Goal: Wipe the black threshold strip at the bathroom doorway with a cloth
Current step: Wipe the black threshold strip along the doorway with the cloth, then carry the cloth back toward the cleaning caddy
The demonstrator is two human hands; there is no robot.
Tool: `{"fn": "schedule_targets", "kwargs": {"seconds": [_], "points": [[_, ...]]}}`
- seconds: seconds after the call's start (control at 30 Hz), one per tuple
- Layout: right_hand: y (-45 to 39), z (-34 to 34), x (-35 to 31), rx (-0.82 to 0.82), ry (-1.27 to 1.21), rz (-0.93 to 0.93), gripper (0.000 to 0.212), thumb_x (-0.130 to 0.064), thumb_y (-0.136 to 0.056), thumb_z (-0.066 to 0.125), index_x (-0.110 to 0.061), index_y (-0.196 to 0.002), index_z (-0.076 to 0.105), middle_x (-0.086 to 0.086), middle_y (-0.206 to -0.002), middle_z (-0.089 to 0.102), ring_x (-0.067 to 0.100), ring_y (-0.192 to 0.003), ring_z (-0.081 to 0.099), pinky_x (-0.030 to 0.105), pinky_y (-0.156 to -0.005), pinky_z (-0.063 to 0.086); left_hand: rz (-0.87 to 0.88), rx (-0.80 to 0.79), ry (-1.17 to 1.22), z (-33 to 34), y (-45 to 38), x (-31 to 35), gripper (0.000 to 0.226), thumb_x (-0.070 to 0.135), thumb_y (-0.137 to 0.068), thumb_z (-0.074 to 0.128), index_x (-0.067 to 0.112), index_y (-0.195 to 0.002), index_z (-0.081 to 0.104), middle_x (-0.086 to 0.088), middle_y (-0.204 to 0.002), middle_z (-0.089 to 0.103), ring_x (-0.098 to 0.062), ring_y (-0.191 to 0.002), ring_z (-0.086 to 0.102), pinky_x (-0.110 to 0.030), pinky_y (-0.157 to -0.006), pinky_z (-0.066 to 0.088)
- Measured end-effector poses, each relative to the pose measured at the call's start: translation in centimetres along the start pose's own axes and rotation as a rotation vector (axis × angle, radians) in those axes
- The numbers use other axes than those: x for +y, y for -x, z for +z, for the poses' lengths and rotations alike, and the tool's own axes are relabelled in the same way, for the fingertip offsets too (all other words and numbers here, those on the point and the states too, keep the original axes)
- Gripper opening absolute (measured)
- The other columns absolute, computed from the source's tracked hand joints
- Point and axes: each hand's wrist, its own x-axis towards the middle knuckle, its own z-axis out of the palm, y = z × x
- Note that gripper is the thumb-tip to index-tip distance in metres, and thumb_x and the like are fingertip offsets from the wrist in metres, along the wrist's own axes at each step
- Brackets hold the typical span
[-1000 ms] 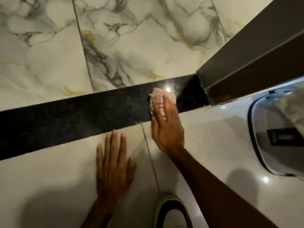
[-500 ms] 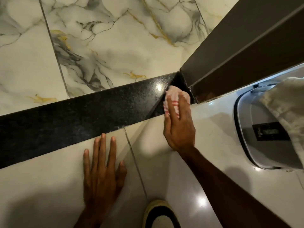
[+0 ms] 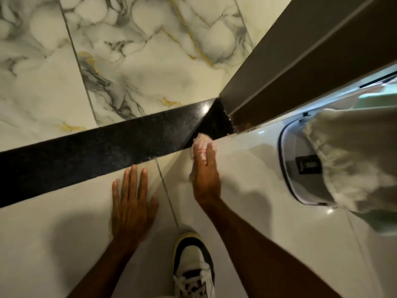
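Off to the left the veined marble tiles (image 3: 150, 61) run up to the black stone strip (image 3: 86, 155), which cuts across the floor on a slant. Just this side of it the left hand (image 3: 131, 203) lies flat on the white tile (image 3: 53, 233), fingers straight and slightly spread, holding nothing, the fingertips stopping just short of the strip's near edge. It has stayed planted there through the last second. A thin grout line (image 3: 166, 190) runs between the two hands and down to a black-and-white shoe (image 3: 193, 261) near the bottom edge. Right of that line the right hand (image 3: 205, 175) presses the pink-and-white cloth (image 3: 199, 145) to the floor with outstretched fingers laid over it; the hand is blurred and I see no finger curled round the cloth. This is what has changed: a second ago the cloth was on the black strip, half a second ago it was pushed into the corner at the foot of the brown door frame (image 3: 300, 67), and now it has been drawn back toward the person, so that it sits on the strip's near edge, partly on the white tile, a little clear of the frame. Farther right stands a grey container with a dark rim (image 3: 300, 183), with a pale towel (image 3: 348, 160) draped over it.
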Motion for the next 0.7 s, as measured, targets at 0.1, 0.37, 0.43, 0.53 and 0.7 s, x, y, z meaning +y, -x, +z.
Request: {"fn": "schedule_targets", "kwargs": {"seconds": [0.1,0.37,0.43,0.53,0.7], "points": [[7.2,-7.9,-3.0,-0.235,-0.392,0.183,0.046,-0.017,-0.119,0.038,-0.025,-0.164,0.044,-0.007,-0.168,0.048,-0.006,-0.146,0.047,0.03,-0.134,0.033,0.055,-0.03,-0.066,-7.4,3.5,2.6,0.079,0.051,-0.104,0.028,0.005,-0.169,0.025,-0.028,-0.176,0.022,-0.048,-0.163,0.025,-0.069,-0.133,0.02],[21.0,-34.4,-8.6,-0.001,-0.418,0.14,0.046,-0.012,-0.116,0.049,-0.027,-0.159,0.05,-0.031,-0.151,0.053,-0.018,-0.129,0.054,0.007,-0.119,0.041,0.416,-0.079,-0.159,-30.4,14.8,13.8,0.075,0.044,-0.105,0.035,0.005,-0.168,0.028,-0.025,-0.174,0.031,-0.043,-0.16,0.036,-0.064,-0.128,0.032],[23.5,-40.9,-8.6,0.152,-0.343,0.076,0.051,-0.001,-0.112,0.05,-0.013,-0.162,0.047,0.004,-0.164,0.05,0.009,-0.142,0.055,0.026,-0.124,0.047,0.518,-0.101,-0.173,-35.6,16.2,17.8,0.072,0.044,-0.106,0.033,0.007,-0.167,0.031,-0.024,-0.174,0.032,-0.043,-0.16,0.036,-0.061,-0.129,0.029],[24.8,-49.5,-8.3,0.297,-0.421,0.173,0.049,-0.006,-0.115,0.044,-0.012,-0.163,0.045,0.014,-0.169,0.044,0.025,-0.151,0.05,0.039,-0.128,0.045,0.65,-0.101,-0.152,-41.4,16.0,24.4,0.069,0.044,-0.108,0.032,0.008,-0.166,0.035,-0.021,-0.174,0.032,-0.041,-0.16,0.036,-0.06,-0.131,0.026],[20.9,-57.2,-4.9,0.486,-0.459,0.363,0.053,-0.002,-0.114,0.044,-0.011,-0.166,0.04,0.014,-0.174,0.036,0.03,-0.159,0.039,0.035,-0.131,0.033,0.83,-0.165,-0.155,-43.8,11.4,35.3,0.078,0.057,-0.112,0.01,0.007,-0.167,0.034,-0.021,-0.175,0.03,-0.039,-0.163,0.028,-0.064,-0.131,0.028]]}}
